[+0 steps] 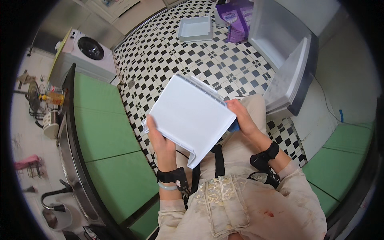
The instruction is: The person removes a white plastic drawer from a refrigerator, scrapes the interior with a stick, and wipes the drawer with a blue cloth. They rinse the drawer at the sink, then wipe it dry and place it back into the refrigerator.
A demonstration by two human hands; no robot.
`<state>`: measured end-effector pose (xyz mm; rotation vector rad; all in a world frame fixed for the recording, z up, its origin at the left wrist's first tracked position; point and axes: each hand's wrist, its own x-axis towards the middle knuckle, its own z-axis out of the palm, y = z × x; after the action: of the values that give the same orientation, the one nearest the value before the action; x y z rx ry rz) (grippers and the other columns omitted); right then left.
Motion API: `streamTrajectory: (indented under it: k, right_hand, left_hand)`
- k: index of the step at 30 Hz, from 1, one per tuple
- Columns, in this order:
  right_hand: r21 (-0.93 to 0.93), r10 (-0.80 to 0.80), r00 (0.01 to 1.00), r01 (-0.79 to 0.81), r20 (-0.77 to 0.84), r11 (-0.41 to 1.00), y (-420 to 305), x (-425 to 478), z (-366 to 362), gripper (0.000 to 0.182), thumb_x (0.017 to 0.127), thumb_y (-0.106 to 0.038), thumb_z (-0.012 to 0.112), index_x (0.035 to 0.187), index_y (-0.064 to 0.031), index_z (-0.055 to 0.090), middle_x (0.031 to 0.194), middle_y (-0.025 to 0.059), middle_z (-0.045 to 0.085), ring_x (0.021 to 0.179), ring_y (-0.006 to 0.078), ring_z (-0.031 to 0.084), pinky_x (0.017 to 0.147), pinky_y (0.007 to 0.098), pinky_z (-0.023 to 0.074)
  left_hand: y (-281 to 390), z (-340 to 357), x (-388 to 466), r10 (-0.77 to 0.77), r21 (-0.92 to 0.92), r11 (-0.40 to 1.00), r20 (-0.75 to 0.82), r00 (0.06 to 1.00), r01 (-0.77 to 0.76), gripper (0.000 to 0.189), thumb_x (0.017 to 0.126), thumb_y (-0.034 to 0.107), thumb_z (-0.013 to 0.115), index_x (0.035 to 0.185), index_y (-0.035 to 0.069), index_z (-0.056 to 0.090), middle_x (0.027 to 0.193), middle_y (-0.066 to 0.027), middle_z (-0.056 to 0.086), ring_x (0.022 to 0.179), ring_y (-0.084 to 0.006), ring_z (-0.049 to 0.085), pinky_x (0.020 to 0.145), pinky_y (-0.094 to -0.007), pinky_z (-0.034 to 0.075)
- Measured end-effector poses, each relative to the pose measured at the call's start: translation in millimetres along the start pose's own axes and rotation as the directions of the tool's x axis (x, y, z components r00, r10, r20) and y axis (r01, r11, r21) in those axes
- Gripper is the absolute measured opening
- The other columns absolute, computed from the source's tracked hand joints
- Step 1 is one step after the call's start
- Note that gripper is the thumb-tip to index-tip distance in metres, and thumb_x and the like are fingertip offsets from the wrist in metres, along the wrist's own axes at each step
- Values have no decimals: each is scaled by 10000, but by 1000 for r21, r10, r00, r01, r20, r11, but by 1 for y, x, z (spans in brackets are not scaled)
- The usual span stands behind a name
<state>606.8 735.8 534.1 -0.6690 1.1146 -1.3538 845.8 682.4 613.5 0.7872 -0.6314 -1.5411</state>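
A white plastic refrigerator drawer (192, 111) is held tilted above my lap, its broad flat face towards me. My left hand (162, 144) grips the drawer's near left edge, with the thumb over the rim. At the right corner my right hand (244, 118) holds the drawer, its fingers mostly hidden behind it. A blue cloth (234, 126) shows beneath that hand, between it and the drawer; most of it is out of sight. Ribbed grey and clear plastic runs along the drawer's far edge.
An open refrigerator (277, 33) with its door (300, 75) swung out stands at the right. Another pale drawer (195, 39) lies on the checkered floor (168, 57) near a purple bag (238, 33). Green cabinets (99, 120) and a sink (76, 168) line the left; a washing machine (102, 64) stands beyond.
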Motion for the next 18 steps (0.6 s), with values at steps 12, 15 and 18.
streamTrajectory:
  k: [12,15,18]
  right_hand:
    - [-85,-131,979,118,-156,989,22,15,4,297,1010,-263,430,969,-19,594,864,17,558,831,93,503,781,242,413]
    - [-347,-319,926,237,-202,907,6,16,7,221,990,-196,474,971,-14,598,860,12,560,833,94,499,779,234,407]
    - [-503,-537,815,378,-217,777,-27,15,11,161,968,-140,512,962,-11,608,868,14,562,827,103,500,789,234,402]
  left_hand:
    - [-10,-4,-21,-296,10,955,39,954,296,569,870,93,634,1349,-44,359,1246,-174,514,1162,-264,539,971,-382,478]
    - [-8,-11,-15,-297,-19,954,75,952,299,557,881,89,623,1352,-45,358,1253,-183,512,1133,-265,564,963,-377,493]
    - [-9,-12,-11,-285,-55,955,81,955,290,540,893,88,608,1352,-49,360,1265,-189,506,1106,-259,584,948,-372,508]
